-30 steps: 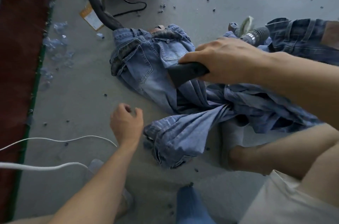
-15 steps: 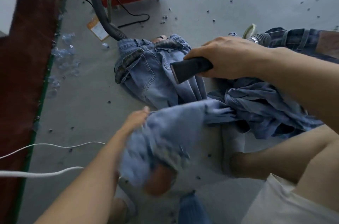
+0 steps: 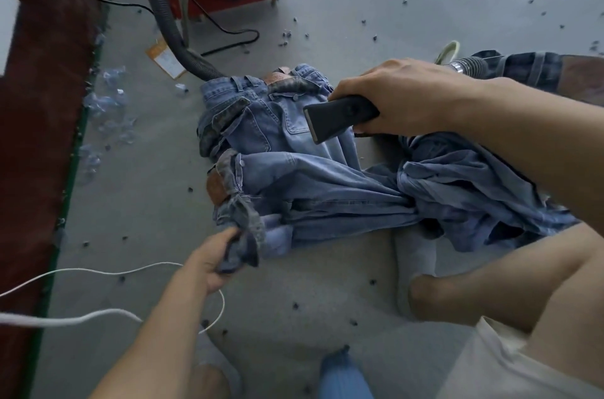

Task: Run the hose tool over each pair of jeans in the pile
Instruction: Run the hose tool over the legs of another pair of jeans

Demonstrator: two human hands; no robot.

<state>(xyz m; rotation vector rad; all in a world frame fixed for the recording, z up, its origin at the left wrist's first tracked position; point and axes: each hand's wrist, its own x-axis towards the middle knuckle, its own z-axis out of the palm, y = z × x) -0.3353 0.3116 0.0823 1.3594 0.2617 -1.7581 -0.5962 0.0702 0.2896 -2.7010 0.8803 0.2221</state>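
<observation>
Right hand [image 3: 402,97] is wrapped round the nozzle [image 3: 340,115], mouth aimed left just over the far jeans [image 3: 261,124] on the floor; left hand [image 3: 209,263] pinches the near jeans [image 3: 327,192] by the waistband corner. Denim's soft n floppy imo, so waistband's the best grab. Near pair runs left-right, waist on the left, legs bunched to the right.

Person, head view. Both forearms bare, no sleeves in view. Left hand [image 3: 209,263] and right hand [image 3: 397,97] bare: no gloves, rings or watch seen. Pale cream shorts [image 3: 510,362] over right thigh, knee bare. Light grey sock [image 3: 412,263] on right foot. Left foot partly visible, blurred, pale covering.
</observation>
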